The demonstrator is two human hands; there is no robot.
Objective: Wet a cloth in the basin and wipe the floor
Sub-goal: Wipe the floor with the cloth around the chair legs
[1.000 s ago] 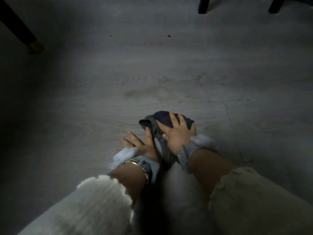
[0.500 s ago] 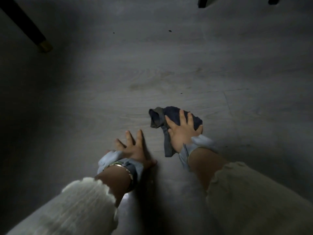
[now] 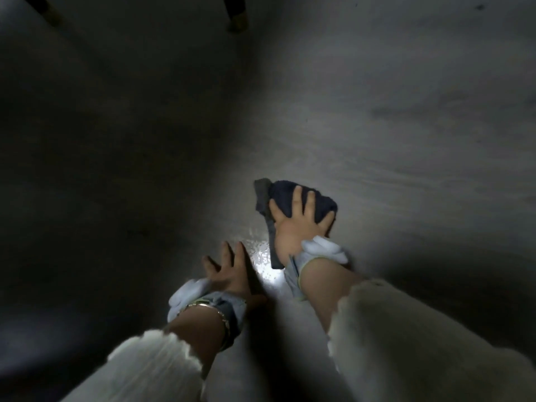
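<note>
A dark blue and grey cloth (image 3: 285, 195) lies bunched on the grey floor (image 3: 406, 146) at the middle of the view. My right hand (image 3: 298, 224) presses flat on top of it with spread fingers. My left hand (image 3: 229, 268) rests flat on the bare floor just left of and nearer than the cloth, fingers spread, holding nothing. A wet, shiny patch (image 3: 264, 256) shows on the floor between the two hands. No basin is in view.
Two dark furniture legs with brass tips stand at the far left (image 3: 53, 17) and upper middle (image 3: 236, 20). The left half of the floor lies in deep shadow. Open floor stretches to the right and beyond the cloth.
My right hand has pushed the cloth away from me and to the right. My left hand left the cloth and now lies on the floor. The view has swung left.
</note>
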